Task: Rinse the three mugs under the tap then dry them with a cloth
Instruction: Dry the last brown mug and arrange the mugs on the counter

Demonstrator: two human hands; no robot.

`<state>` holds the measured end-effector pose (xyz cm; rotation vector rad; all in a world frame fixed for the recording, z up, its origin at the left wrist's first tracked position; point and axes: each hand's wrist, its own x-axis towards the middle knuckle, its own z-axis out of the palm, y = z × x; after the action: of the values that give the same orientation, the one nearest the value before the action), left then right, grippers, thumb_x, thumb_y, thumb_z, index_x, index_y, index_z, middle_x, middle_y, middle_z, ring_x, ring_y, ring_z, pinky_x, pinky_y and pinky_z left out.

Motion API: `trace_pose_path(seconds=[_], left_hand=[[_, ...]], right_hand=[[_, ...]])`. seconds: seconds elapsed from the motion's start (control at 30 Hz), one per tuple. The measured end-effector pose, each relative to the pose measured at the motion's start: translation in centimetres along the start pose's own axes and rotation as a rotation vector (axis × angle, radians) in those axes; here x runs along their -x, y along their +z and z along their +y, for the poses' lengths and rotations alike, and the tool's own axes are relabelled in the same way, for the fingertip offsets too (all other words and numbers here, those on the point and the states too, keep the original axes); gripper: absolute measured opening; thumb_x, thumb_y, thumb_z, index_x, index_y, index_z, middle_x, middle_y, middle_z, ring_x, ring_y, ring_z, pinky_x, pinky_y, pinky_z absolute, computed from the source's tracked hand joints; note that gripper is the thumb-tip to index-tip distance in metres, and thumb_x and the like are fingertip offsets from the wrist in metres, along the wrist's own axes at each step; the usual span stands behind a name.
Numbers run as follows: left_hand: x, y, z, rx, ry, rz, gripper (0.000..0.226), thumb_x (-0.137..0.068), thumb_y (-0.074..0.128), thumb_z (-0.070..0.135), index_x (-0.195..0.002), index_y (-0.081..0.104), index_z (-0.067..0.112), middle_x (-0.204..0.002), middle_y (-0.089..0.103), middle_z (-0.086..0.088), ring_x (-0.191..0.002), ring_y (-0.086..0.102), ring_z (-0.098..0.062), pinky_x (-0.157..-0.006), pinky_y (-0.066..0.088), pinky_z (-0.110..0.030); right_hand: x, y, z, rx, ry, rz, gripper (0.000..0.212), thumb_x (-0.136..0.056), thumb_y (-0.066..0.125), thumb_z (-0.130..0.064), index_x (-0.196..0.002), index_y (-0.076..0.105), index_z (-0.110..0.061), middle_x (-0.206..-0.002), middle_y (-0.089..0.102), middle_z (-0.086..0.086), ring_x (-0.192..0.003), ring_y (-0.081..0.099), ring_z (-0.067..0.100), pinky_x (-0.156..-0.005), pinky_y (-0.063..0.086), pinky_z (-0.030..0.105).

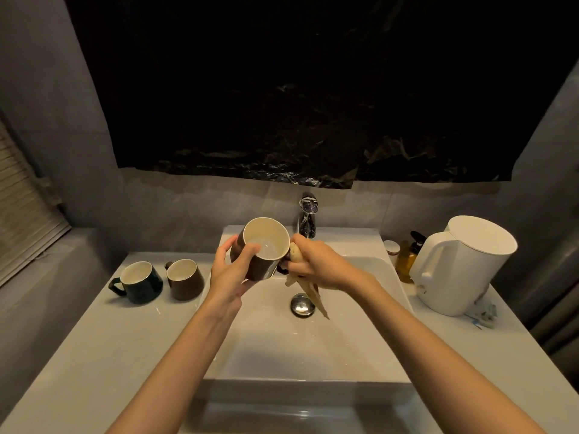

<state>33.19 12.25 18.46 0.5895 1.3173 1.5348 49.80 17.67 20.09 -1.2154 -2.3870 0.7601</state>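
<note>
Mugs are your job here, and all three are in view under a wide black plastic sheet (313,89) that hangs on the wall. Below it, a pale counter (94,339) runs round the white sink (313,355), and a white kettle (463,264) stands on the right. Your left hand (228,274) holds the brown mug (266,242) in the air above the back of the basin, just in front of the tap (308,217). It is tipped so its cream inside faces you, with your fingers curled round its wall and the thumb near the rim. Your right hand (319,261) is bunched tight on the cloth (313,299), pressing it against the mug's handle side while a tail of it hangs towards the drain plug (302,304). The dark green mug (141,281) and a second brown mug (185,278) stand upright, close together, on the counter to the left. The light is too dim to show whether those two are wet or dry. No water shows at the spout, so I judge you are at the drying step on this mug. Next, you probably need to turn the mug in your left hand so the cloth reaches round the wall and inside, keeping a firm hold because wet glaze may slip. An amber pump bottle (407,258) and a small jar (391,247) sit near the kettle.
</note>
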Motion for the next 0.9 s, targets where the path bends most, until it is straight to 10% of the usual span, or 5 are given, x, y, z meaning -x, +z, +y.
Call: trace_pose_path(seconds=[0.13, 0.23, 0.37, 0.77, 0.9], left_hand=[[0.1, 0.3, -0.4, 0.06, -0.074, 0.038, 0.047, -0.079, 0.072, 0.018, -0.118, 0.049, 0.031, -0.132, 0.05, -0.01, -0.115, 0.053, -0.031, -0.083, 0.055, -0.047], [0.8, 1.7, -0.6, 0.156, -0.064, 0.165, 0.043, -0.081, 0.068, 0.02, -0.116, 0.046, 0.031, -0.134, 0.049, -0.008, -0.116, 0.052, -0.03, -0.08, 0.054, -0.043], [1.7, 2.7, -0.1, 0.251, -0.064, 0.209, 0.044, -0.084, 0.067, 0.02, -0.12, 0.043, 0.028, -0.133, 0.047, -0.008, -0.118, 0.05, -0.031, -0.085, 0.053, -0.045], [2.9, 3.0, 1.3, 0.389, -0.087, 0.126, 0.051, -0.087, 0.063, 0.02, -0.132, 0.039, 0.019, -0.135, 0.043, -0.014, -0.109, 0.049, -0.028, -0.065, 0.056, -0.037], [2.9, 2.6, 1.2, 0.324, -0.014, 0.153, 0.045, -0.086, 0.065, 0.019, -0.125, 0.041, 0.021, -0.131, 0.046, -0.01, -0.11, 0.053, -0.026, -0.07, 0.055, -0.035]], right_hand=[[0.0, 0.1, -0.4, 0.023, 0.041, -0.025, 0.024, -0.088, 0.061, -0.022, -0.106, 0.046, -0.015, -0.104, 0.061, 0.008, -0.089, 0.058, 0.026, -0.066, 0.045, 0.034], [0.0, 3.5, -1.2, 0.577, 0.03, 0.426, 0.023, -0.088, 0.062, -0.019, -0.105, 0.05, -0.01, -0.096, 0.055, 0.009, -0.076, 0.059, 0.028, -0.052, 0.032, 0.033], [-0.2, 5.4, -0.7, 0.655, -0.144, 0.809, 0.04, -0.08, 0.064, -0.009, -0.116, 0.044, -0.009, -0.097, 0.051, 0.008, -0.066, 0.051, 0.022, -0.047, 0.037, 0.029], [-1.2, 6.0, -2.7, -0.682, 0.087, 0.744, 0.009, -0.1, 0.045, -0.018, -0.107, 0.04, -0.022, -0.102, 0.061, 0.005, -0.088, 0.058, 0.01, -0.069, 0.046, 0.015], [-1.0, 5.3, -2.4, -0.536, 0.033, 0.681, 0.009, -0.099, 0.045, -0.019, -0.107, 0.042, -0.022, -0.106, 0.059, 0.004, -0.091, 0.058, 0.014, -0.073, 0.047, 0.022]])
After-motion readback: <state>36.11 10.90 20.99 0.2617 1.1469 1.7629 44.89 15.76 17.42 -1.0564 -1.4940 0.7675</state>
